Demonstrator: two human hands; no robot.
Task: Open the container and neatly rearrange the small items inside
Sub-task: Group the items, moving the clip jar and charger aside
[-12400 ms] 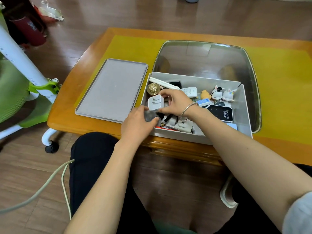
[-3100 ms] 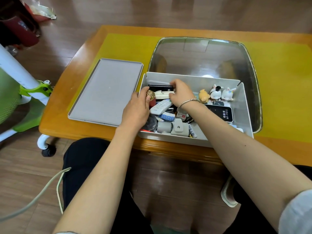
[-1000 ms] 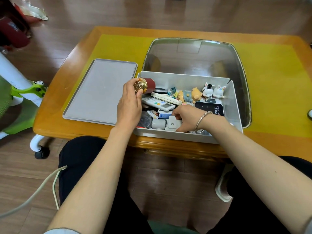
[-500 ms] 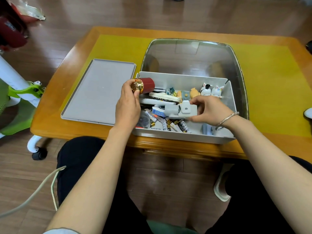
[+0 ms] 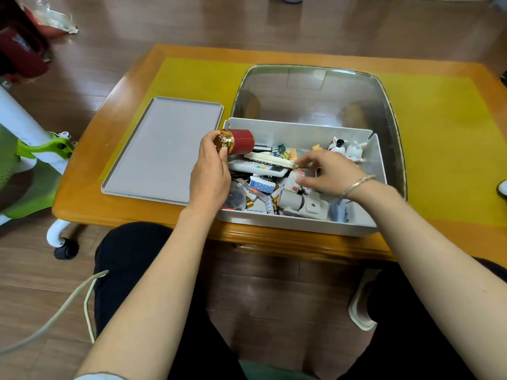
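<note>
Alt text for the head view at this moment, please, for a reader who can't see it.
Seated at a wooden table, a person's left hand holds a red gold-capped canister over an open grey container of jumbled small items, while the right hand reaches in among them. The grey lid lies flat to the left.

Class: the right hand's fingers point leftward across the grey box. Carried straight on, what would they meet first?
Probably the long cream remote control: the right hand fingers reach its end, though depth is unclear.
</note>
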